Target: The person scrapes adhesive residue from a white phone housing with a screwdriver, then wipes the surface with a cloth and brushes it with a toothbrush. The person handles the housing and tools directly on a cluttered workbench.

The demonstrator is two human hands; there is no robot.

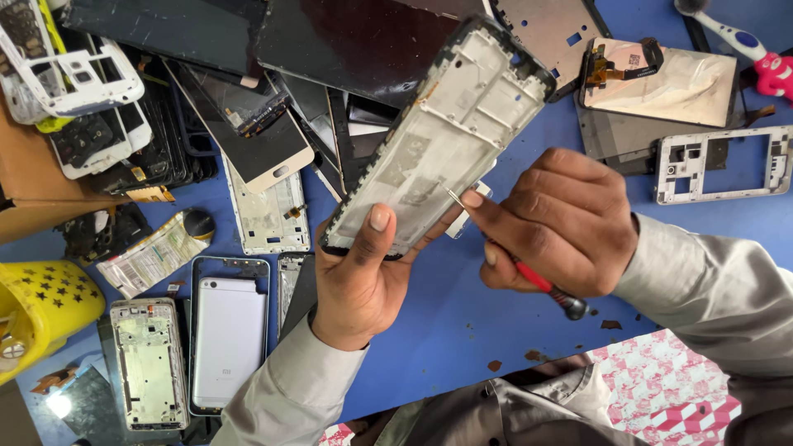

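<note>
My left hand [363, 277] grips the lower end of a phone screen frame [442, 136], a long silvery metal panel with a black rim, held tilted above the blue table [446, 322]. My thumb presses on its inner face. My right hand [557, 223] holds a thin red-handled screwdriver [541, 285], with the metal tip touching the frame's right edge near the lower end. Grey sleeves cover both wrists.
Piles of dismantled phones, black screens [347, 37] and white frames [268, 215] cover the table's far and left parts. A silver phone back [227, 339] and a metal frame [149, 363] lie at the lower left beside a yellow container [37, 310]. A toothbrush [727, 33] lies top right.
</note>
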